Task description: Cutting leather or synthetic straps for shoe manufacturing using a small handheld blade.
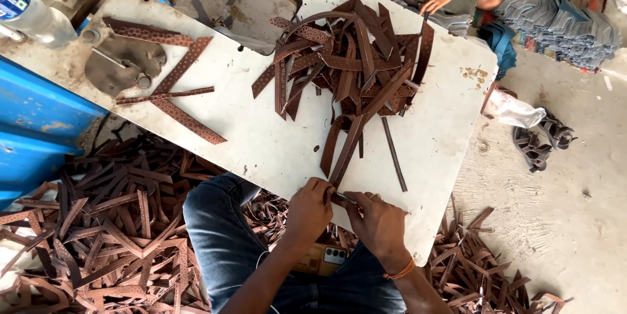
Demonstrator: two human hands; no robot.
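Both hands at near edge of white table (450,131). Left hand (308,213) and right hand (379,222) pinching end of long brown strap (349,150) between them; strap runs up into strap pile (353,59). More cut straps on floor (98,235). Another person's hand (436,1) at far edge.

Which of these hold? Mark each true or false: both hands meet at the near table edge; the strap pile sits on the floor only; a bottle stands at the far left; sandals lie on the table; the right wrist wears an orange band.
1. Both hands, left hand and right hand, meet at the near edge of the table. True.
2. Straps lie on the floor only. False: a pile of straps sits on the table, and more straps cover the floor.
3. A bottle stands at the far left. True.
4. Sandals lie on the table. False: they lie on the floor, right of it.
5. The right wrist wears an orange band. True.
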